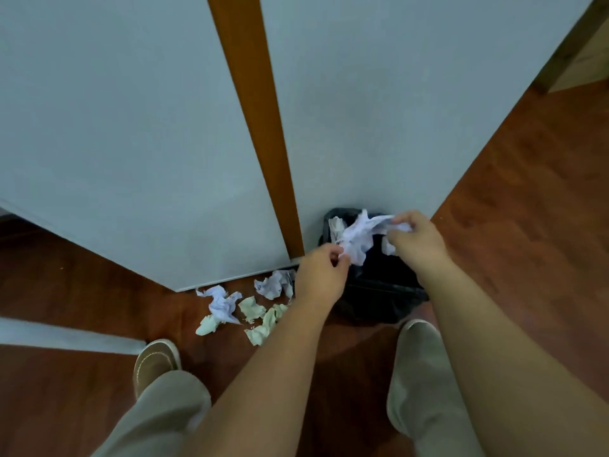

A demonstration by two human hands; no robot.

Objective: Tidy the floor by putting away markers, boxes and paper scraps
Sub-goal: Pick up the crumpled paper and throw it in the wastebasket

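A crumpled white paper scrap (361, 237) is stretched between both hands above a black bin (379, 291) that stands against the wall. My left hand (321, 275) pinches its lower left end. My right hand (417, 237) pinches its upper right end. More paper lies inside the bin at its far rim. On the wooden floor left of the bin lie several crumpled scraps: a white one (275, 284), a lilac-white one (222, 305) and pale green ones (260, 319).
A pale wall with an orange-brown wooden strip (257, 127) rises directly behind the bin. My two feet in beige shoes (155, 361) stand on the red-brown floor on either side of my arms. A white edge (66, 338) juts in at the left.
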